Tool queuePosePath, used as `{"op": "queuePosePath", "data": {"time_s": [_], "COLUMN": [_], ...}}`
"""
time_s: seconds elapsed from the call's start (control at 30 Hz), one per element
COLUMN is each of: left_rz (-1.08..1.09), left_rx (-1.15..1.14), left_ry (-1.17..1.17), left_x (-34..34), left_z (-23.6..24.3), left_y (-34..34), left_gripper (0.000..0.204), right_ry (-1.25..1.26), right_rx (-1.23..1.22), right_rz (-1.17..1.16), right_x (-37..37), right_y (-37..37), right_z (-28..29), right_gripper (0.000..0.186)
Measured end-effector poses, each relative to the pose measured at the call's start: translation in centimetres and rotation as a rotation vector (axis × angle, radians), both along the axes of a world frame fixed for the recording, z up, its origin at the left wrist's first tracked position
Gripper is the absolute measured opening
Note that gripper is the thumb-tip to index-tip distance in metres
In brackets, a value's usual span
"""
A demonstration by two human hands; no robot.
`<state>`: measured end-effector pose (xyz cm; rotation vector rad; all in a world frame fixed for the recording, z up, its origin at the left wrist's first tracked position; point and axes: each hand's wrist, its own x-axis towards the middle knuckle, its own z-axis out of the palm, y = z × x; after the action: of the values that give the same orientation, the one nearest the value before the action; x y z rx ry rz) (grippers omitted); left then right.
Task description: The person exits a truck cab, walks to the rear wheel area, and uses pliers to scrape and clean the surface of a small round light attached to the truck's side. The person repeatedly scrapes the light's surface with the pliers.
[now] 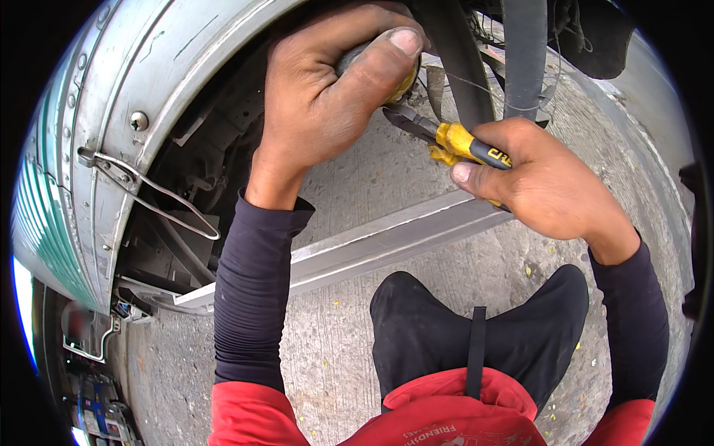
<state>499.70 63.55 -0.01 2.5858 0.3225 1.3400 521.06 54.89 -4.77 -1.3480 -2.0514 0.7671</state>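
Observation:
My left hand is raised near the top, closed round a rounded yellow-and-dark object. Fingers cover most of that object, so its kind cannot be made out. To its right, my right hand grips a pair of pliers by yellow-and-black handles. The dark jaws point up and left, with their tips close under the yellow part in my left hand. Whether the jaws touch it or pinch anything is unclear. Thin wire runs behind the pliers, next to dark upright strips.
A pale metal bar crosses below my hands, above my dark-trousered legs. On the left curves a grey and green vehicle panel with a bent wire loop sticking out. Concrete ground lies beneath.

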Motion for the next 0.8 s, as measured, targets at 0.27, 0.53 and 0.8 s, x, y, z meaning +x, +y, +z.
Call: {"op": "queuePosePath", "data": {"time_s": [0.27, 0.53, 0.8], "left_rz": [-0.142, -0.134, -0.185], "left_rx": [0.069, 0.121, -0.134], "left_ry": [-0.176, -0.167, -0.123], "left_x": [0.6, 1.5, 0.6], "left_z": [-1.3, -1.2, -0.9], "left_y": [2.3, 0.9, 0.8], "left_gripper": [0.034, 0.035, 0.033], "right_ry": [0.146, 0.093, 0.077], "right_rx": [0.01, 0.341, 0.055], "right_rz": [-0.14, -0.046, -0.116], "right_x": [-1.8, -1.1, -1.6], "right_y": [-0.2, 1.2, -1.5], "right_z": [-1.9, -4.2, -3.2], "right_gripper": [0.037, 0.037, 0.027]}}
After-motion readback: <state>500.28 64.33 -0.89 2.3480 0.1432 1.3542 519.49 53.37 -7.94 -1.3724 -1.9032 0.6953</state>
